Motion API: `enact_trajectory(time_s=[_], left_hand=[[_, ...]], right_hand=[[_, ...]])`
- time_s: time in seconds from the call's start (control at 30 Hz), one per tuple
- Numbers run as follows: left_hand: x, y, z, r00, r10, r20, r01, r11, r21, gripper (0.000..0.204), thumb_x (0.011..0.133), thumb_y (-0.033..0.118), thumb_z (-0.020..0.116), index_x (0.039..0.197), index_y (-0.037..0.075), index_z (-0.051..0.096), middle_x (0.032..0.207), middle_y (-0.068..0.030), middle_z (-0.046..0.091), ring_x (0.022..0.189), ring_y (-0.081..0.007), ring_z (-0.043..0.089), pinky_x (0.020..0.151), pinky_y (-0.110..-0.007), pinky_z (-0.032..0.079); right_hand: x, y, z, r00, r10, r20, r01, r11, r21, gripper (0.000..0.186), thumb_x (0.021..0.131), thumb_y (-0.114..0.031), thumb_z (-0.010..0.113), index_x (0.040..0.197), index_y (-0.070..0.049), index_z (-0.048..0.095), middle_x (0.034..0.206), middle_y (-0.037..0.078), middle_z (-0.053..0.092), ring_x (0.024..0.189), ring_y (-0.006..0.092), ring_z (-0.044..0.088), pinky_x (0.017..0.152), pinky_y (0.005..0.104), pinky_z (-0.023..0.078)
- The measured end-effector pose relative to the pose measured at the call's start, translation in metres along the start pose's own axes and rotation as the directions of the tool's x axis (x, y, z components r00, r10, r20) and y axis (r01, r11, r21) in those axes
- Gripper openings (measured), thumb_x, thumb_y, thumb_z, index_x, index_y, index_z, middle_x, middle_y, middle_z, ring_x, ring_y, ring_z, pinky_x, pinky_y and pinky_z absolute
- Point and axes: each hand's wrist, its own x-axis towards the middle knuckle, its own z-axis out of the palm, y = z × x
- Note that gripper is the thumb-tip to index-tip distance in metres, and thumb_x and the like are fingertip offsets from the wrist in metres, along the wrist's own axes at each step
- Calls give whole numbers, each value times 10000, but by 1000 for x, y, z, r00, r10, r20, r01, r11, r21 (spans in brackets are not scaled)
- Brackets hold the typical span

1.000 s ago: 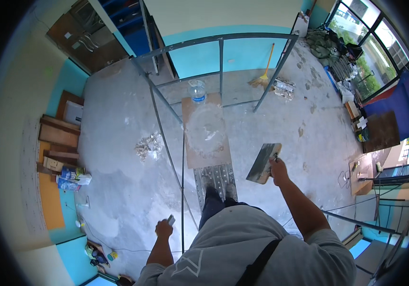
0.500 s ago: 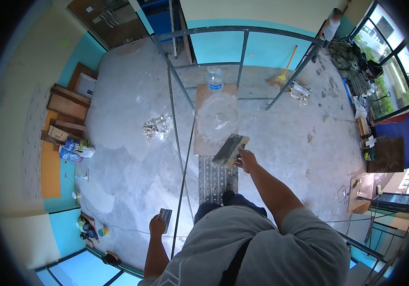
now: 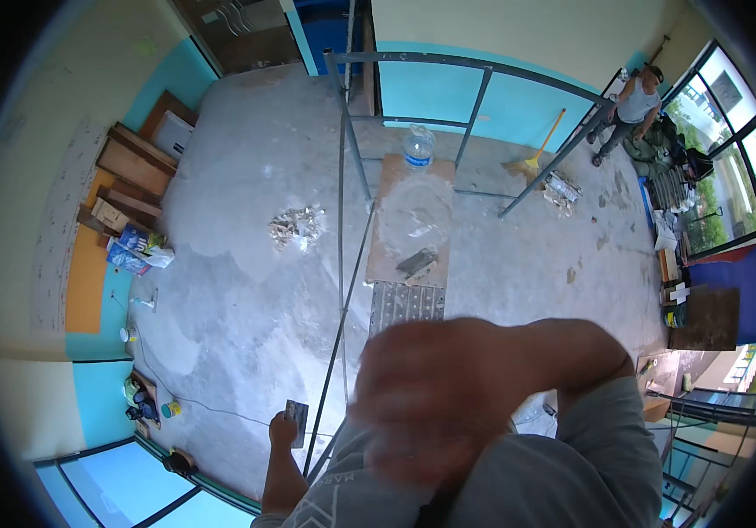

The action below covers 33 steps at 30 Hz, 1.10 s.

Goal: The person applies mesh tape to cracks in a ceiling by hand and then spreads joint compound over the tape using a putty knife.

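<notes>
At seven o'clock from the view's middle, our left hand [image 3: 282, 429] is closed around the handle of a scraper [image 3: 298, 412], its dark blade pointing up. Our right hand [image 3: 435, 387], at five o'clock, is blurred close to the camera and covers part of our shirt [image 3: 536, 475]; we cannot tell how far it is open or whether it has hold of anything. The trowel [image 3: 416, 264] lies near the centre, on the near end of the white-smeared board [image 3: 387, 189], which adjoins the perforated plank [image 3: 406, 304] at its six o'clock side. Toward one o'clock we see a clear jug [image 3: 418, 148] at the board's far end. Debris [image 3: 297, 229] is heaped on the floor [image 3: 220, 211] at ten o'clock, while a broom [image 3: 547, 141] and a person [image 3: 637, 107] stand toward two.
</notes>
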Motion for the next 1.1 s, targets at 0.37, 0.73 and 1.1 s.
enact_trajectory(time_s=[0.37,0.73,1.1], left_hand=[[-8,-26,32,989,51,-140,-87,959,-268,238,846,281,563,927,84,668,891,-193,679,831,-404,649,741,-475,529],[-169,70,-110,925,-378,36,372,882,-290,276,842,306,581,927,59,671,940,-176,664,883,-364,646,771,-462,520],[-213,-11,104,703,-705,-93,517,596,-614,230,863,219,519,918,59,675,912,-207,680,860,-392,651,765,-479,522]], right_hand=[[120,-82,46,874,-468,128,484,860,-159,279,930,-272,546,1103,-94,672,1157,153,598,977,276,561,710,427,530],[179,-81,100,775,-614,154,614,788,54,235,888,-239,585,1054,-97,671,1102,134,610,932,256,579,698,402,528],[228,-70,162,555,-831,-15,737,484,472,196,846,-206,624,1005,-100,671,1047,115,622,887,237,597,685,377,526]])
